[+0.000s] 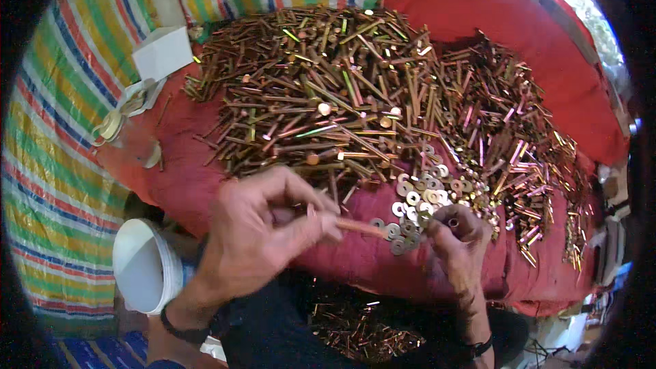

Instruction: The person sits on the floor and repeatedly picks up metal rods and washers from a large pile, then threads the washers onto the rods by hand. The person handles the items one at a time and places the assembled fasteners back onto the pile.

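My left hand [256,232] is closed in a pinch around a copper-coloured bolt [362,227]. Its free end points right, toward the loose flat washers [412,198] on the red cloth. Beside those washers is my right hand [461,246], fingers curled together, with a small metal ring [453,223] showing at the fingertips; whether it is a nut or a sleeve is too small to tell. A gap separates the bolt's tip from my right fingers. Beyond both hands rises a large heap of long brassy bolts [321,96].
Shorter bolts [523,171] spread along the right side of the red cloth [328,260]. Small nuts [482,198] lie by the washers. At left stand a white bucket [167,266] and a white box [162,53]. More metal pieces [365,331] sit below the cloth's near edge.
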### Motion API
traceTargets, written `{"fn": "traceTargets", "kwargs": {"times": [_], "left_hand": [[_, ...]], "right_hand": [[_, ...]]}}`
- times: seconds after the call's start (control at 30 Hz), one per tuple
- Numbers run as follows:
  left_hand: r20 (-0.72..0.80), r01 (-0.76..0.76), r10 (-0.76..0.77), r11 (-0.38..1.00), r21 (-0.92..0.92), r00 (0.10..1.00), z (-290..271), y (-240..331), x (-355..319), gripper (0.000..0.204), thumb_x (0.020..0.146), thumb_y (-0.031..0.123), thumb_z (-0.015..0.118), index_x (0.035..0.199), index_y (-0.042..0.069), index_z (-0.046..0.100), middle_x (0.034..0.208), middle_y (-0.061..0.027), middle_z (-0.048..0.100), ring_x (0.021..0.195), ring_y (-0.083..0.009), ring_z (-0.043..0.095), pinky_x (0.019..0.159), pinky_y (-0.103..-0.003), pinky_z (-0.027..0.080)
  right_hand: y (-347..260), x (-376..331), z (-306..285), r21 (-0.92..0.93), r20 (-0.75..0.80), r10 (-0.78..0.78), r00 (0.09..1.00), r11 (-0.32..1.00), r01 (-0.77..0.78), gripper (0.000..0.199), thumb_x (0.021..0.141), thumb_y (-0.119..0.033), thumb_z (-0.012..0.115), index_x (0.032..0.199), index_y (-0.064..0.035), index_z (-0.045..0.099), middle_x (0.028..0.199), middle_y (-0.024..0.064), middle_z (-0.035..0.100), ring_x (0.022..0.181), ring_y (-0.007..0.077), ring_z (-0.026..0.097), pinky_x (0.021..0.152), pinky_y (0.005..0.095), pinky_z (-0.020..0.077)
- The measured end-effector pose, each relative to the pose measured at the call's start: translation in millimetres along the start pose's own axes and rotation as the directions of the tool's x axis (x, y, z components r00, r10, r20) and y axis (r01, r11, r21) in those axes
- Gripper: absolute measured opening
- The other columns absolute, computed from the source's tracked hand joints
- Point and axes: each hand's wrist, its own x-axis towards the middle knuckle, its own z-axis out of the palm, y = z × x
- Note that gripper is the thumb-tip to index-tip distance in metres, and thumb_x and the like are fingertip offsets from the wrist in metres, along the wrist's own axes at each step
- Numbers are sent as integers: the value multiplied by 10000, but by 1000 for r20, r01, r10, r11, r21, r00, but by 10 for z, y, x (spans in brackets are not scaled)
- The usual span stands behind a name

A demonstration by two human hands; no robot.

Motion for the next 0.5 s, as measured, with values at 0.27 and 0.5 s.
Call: {"fn": "traceTargets", "kwargs": {"times": [0.27,0.5], "left_hand": [[22,118,-116,982,-146,993,537,-510,-214,130,935,-20,745,1004,-60,642,1092,-215,758,961,-232,785,798,-278,630],[138,-15,-17,974,225,990,776,-758,-289,140,912,8,791,996,-37,688,1105,-174,770,933,-204,776,800,-287,622]], "right_hand": [[134,-426,76,-155,29,-143,989,977,146,54,925,0,732,922,6,679,816,53,733,704,93,663,634,228,492],[238,-391,-17,-369,60,-310,949,876,310,218,835,-47,807,1029,-42,706,757,43,699,640,131,668,594,309,541]]}}
